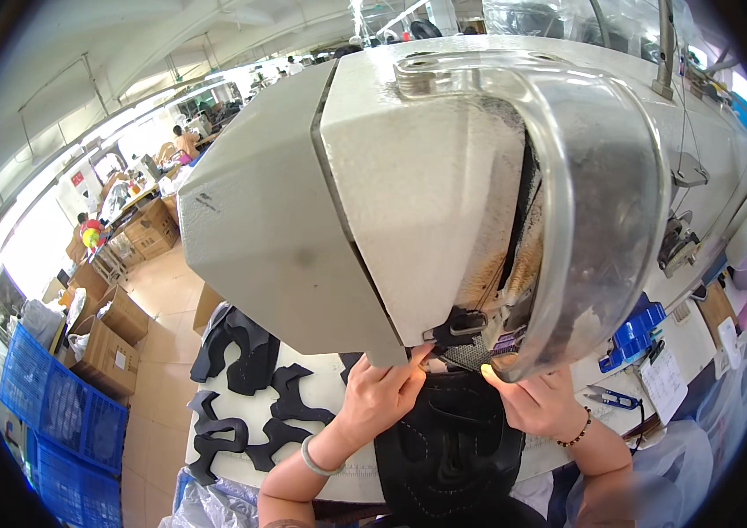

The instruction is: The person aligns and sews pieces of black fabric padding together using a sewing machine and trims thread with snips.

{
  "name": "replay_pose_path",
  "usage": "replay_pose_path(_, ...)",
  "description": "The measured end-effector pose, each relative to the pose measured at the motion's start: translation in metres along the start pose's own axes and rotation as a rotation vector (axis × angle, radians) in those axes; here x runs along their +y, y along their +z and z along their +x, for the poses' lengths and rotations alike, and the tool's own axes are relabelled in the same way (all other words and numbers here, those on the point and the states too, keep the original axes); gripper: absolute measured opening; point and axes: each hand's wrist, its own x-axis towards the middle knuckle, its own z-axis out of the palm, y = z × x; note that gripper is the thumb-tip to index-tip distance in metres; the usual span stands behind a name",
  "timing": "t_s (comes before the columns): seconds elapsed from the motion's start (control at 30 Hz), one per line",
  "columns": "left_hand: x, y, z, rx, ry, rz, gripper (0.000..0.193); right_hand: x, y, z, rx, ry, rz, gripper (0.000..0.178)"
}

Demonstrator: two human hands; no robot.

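A sewing machine [426, 194] with a pale grey head and a clear curved guard fills the middle of the view. Below its needle area lies a black stitched piece [448, 440], looking like a shoe upper, with a grey mesh part [466, 355] at its far end. My left hand [382, 392] is closed at the left edge of this work, its fingertips partly hidden behind the machine head. On the opposite edge my right hand [539, 400] pinches the work between thumb and fingers. The needle itself is hidden.
Several black cut pieces [290, 396] lie on the white table [347, 466] to the left. Thread snips [613, 398], a paper sheet [664, 383] and a blue holder [633, 334] are at the right. Blue crates [61, 400] and cardboard boxes [105, 356] stand on the floor at far left.
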Motion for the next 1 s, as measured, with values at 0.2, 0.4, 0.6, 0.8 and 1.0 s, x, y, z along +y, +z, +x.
replay_pose_path(0.2,0.011,-0.008,0.010,-0.012,-0.059,0.060,0.014,-0.003,-0.007,0.007,0.022,-0.013,-0.092,0.032)
replay_pose_path(0.4,0.013,-0.014,0.012,-0.004,0.014,0.058,0.028,-0.052,-0.015,0.021,-0.213,0.164,-0.112,0.060)
replay_pose_path(0.6,0.013,-0.028,0.007,-0.104,-0.090,-0.212,0.046,-0.046,0.004,0.011,-0.306,0.109,-0.233,0.065)
replay_pose_path(0.8,0.021,-0.037,0.006,-0.264,0.238,0.038,0.063,-0.009,-0.007,0.023,-0.100,0.229,0.238,0.051)
replay_pose_path(1.0,0.031,-0.030,0.021,-0.243,0.100,0.109,0.063,0.019,0.016,0.017,0.024,0.235,0.185,0.050)
